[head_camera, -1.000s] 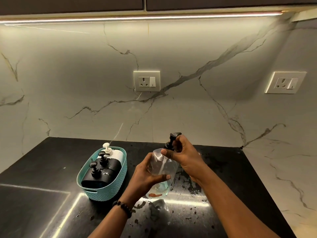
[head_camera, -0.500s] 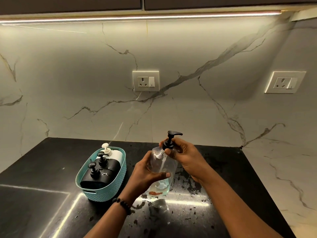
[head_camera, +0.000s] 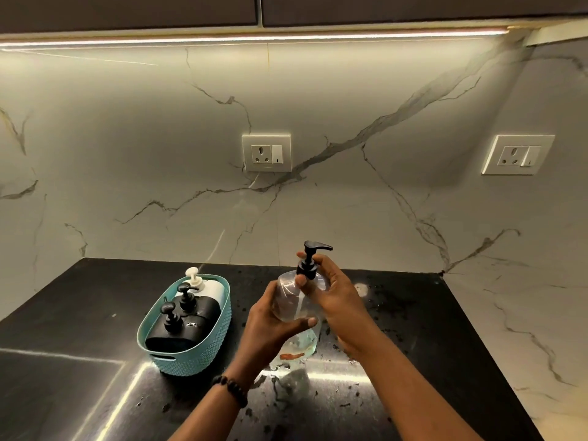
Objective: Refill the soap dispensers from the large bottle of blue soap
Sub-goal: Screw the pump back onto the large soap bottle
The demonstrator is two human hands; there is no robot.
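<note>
Black stone worktop (head_camera: 397,329), glossy, flecked pale, with wet spots scattered around the work area; veined marble wall behind.

Teal woven basket (head_camera: 194,351) stands left of the hands, well clear of them. It holds two black pump dispensers (head_camera: 183,326) and a white pump dispenser (head_camera: 206,286) at the back. No large bottle of blue soap in view; cannot say where it stands.

Clear dispenser bottle (head_camera: 294,302) held upright just above the worktop, between the two hands. Nearly empty, a faint blue tint low down and an orange mark near its base.

Left hand (head_camera: 270,323): grip wrapped around the bottle's body, thumb across the front. Right hand (head_camera: 331,294): grip narrow, fingertips pinched on the collar of the black pump head (head_camera: 310,261), palm behind the bottle's shoulder. Nozzle points right. Likely step: unscrewing the pump to open the bottle for refilling.

Risks, as judged:
- Wet worktop suggests wet or soapy fingers; the smooth bottle could spin or slip in the left grip as the collar is turned.
- Pump tube lifted out may drip soap onto the worktop.
- Squeezing the thin clear wall too hard could push residue out of the neck.
</note>
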